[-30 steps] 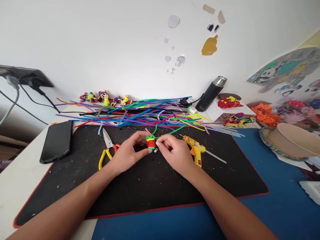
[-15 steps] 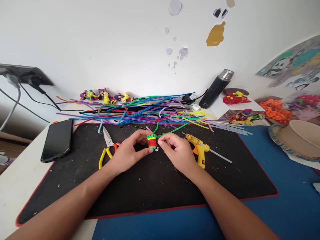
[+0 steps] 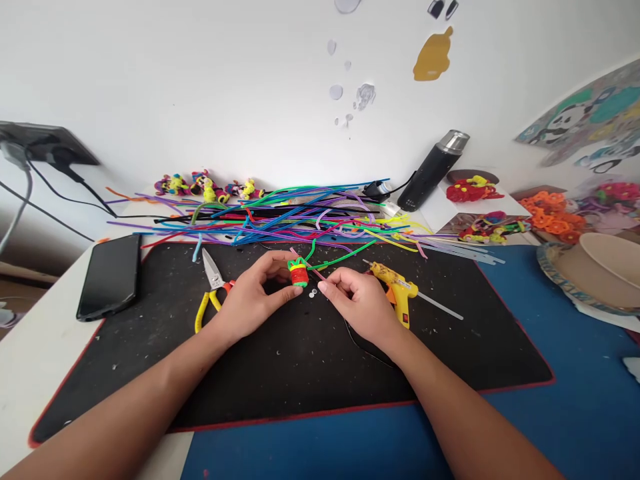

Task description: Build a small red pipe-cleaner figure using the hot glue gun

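Barrel-shaped pipe-cleaner piece, wound in red with a yellow band and green at both ends, is grasped at its left side between the thumb and fingers of the left hand, just above the black desk mat. Its long axis stands nearly upright, the looped green end pointing up and leaning slightly left, the plain green end down.

Thumb and forefinger of the right hand pinch a pink pipe cleaner, which slants up leftward and seems to pass behind the barrel's top. Over the last second the right fingertips have drawn a little away from the barrel, so more of the pink length shows between them; this suggests that the pink strand, more than the wound body, is being worked. Two green pipe cleaners stretch from the upper right; whether they are attached, I cannot tell.

Small white discs lie on the mat between the hands. Scissors rest beside the left hand, a yellow glue gun behind the right. Farther back spreads a heap of loose pipe cleaners.
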Tool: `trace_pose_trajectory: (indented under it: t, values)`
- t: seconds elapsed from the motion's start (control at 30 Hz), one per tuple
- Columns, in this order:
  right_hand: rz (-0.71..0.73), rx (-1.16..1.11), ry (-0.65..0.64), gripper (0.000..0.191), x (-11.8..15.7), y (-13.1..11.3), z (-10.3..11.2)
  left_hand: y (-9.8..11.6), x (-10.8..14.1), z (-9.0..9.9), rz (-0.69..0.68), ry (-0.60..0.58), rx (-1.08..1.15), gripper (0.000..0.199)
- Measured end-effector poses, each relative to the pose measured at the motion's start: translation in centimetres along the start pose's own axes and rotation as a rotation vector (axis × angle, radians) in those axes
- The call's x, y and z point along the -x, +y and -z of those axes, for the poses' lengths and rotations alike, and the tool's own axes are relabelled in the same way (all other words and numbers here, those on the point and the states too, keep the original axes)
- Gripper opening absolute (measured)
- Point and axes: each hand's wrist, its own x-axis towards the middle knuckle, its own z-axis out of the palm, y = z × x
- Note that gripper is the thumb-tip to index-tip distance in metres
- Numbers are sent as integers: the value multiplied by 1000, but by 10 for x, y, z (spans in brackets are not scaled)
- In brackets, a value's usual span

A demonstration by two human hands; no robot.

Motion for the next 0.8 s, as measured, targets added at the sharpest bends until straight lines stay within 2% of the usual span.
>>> trace_pose_trajectory:
  t: [0.23,0.47,0.8]
  values:
    - [46,287,-61,14,-1,-7,-2,-3,-3,1,-2,138,87,52]
    - [93,567,-100,9,-18,-25,-2,-1,-3,2,7,111,99,51]
    - [21,810,-232,8,-33,-36,-9,1,-2,3,9,77,148,47]
